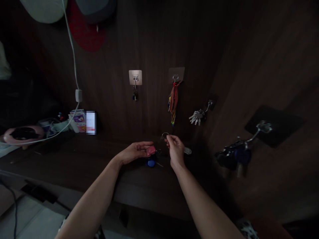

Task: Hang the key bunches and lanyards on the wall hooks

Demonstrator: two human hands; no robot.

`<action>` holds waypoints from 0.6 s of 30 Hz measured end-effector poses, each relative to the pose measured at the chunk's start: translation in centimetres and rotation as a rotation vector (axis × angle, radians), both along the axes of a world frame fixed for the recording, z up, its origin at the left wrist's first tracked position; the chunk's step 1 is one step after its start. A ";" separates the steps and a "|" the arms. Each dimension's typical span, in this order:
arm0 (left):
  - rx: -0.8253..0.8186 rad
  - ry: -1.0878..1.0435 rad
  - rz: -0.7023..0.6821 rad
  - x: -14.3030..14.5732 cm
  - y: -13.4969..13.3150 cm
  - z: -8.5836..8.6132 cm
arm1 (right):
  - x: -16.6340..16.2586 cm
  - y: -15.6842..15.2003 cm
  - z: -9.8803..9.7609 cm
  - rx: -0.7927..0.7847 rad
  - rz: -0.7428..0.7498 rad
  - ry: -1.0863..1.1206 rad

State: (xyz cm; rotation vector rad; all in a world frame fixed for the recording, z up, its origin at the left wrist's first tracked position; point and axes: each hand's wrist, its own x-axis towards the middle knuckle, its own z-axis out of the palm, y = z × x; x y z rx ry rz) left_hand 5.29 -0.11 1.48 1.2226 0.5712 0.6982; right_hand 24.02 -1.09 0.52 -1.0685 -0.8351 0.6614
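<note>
Bare forearms [89, 196] angling inward over a dark wooden shelf [62, 166]. Right hand [175, 149]: fingertips [169, 139] narrowly pinching an upright metal key ring [164, 135]. Left hand [134, 152]: fingers [143, 146] apparently cupping a pink fob [151, 150], hard to tell in dim light. Just below, a blue fob [151, 162] on the shelf, its key [159, 164] pointing right.

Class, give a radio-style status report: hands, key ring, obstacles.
Left hand at pink key tag; right hand pinching metal key ring; round blue key fob below on dark wooden shelf.
</note>
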 end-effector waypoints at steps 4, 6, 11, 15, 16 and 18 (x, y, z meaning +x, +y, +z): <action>0.002 -0.021 0.002 -0.1 0.0 0.1 | 0.1 0.0 -0.1 0.000 0.005 -0.002; 0.002 -0.012 0.006 -0.1 0.0 0.0 | 0.0 -0.1 0.0 0.003 0.011 -0.001; 0.074 0.036 0.074 0.1 0.2 -0.2 | -0.5 -0.3 0.0 0.044 0.089 -0.093; 0.213 0.060 0.238 0.3 0.3 0.0 | -1.0 -0.4 -0.2 0.105 0.183 -0.208; 0.249 0.064 0.281 0.4 0.3 0.1 | -1.2 -0.4 -0.2 0.106 0.203 -0.233; 0.310 0.078 0.351 0.5 0.3 0.3 | -1.5 -0.6 -0.2 0.091 0.242 -0.277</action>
